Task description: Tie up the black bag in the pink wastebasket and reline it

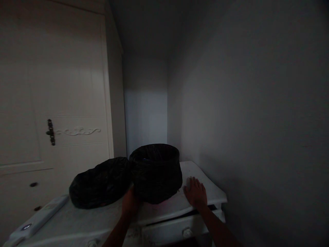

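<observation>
A round bin in a black plastic bag (156,183) is over the front of the white dresser top (102,218), its open rim facing up. At the bin's lower left my left hand (130,204) grips it, with most of its fingers hidden against the dark plastic. Beside it on the left is a second bulky black plastic bundle (100,185), touching or nearly touching the bin. My right hand (195,192) lies flat on the dresser top, right of the bin, fingers spread. It holds nothing that I can see.
A long white box-like object (38,219) lies along the dresser's left side. Under the top, a drawer with a round knob (187,233) is slightly open. A white wardrobe (77,85) stands at left, and a grey wall (252,113) closes the right side. Light is dim.
</observation>
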{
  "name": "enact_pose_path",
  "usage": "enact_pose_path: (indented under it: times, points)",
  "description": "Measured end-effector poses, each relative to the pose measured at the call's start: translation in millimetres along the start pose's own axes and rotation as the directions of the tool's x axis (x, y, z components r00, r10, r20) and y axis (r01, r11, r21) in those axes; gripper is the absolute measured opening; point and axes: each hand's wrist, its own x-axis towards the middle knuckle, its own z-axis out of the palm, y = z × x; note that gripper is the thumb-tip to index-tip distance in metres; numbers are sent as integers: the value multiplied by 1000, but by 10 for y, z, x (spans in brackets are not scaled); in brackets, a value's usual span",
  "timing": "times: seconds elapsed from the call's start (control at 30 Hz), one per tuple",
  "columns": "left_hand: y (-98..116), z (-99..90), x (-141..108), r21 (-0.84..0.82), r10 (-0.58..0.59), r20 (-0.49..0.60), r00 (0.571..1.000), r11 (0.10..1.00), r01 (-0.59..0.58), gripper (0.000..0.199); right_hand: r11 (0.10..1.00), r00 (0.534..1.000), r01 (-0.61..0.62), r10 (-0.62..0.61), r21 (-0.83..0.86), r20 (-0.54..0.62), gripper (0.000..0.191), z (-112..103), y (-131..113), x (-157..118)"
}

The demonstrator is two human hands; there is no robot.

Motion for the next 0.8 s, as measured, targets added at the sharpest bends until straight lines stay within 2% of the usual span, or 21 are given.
enact_pose_path:
  times: [0.33, 0.57, 0.8]
  points:
    - [-24, 18, 8, -18, 20, 26, 999, 1000, -20, 36, 999, 999, -24, 25, 32, -33, 77, -2, -13, -5]
    - [-46, 37, 22, -41, 34, 13, 999, 999, -33, 37, 996, 999, -28, 30, 80, -32, 77, -16, -2, -1]
    - [-69, 53, 31, -47, 12, 3, 1000, 999, -12, 30, 996, 999, -12, 15, 92, -30, 74, -77, -2, -26]
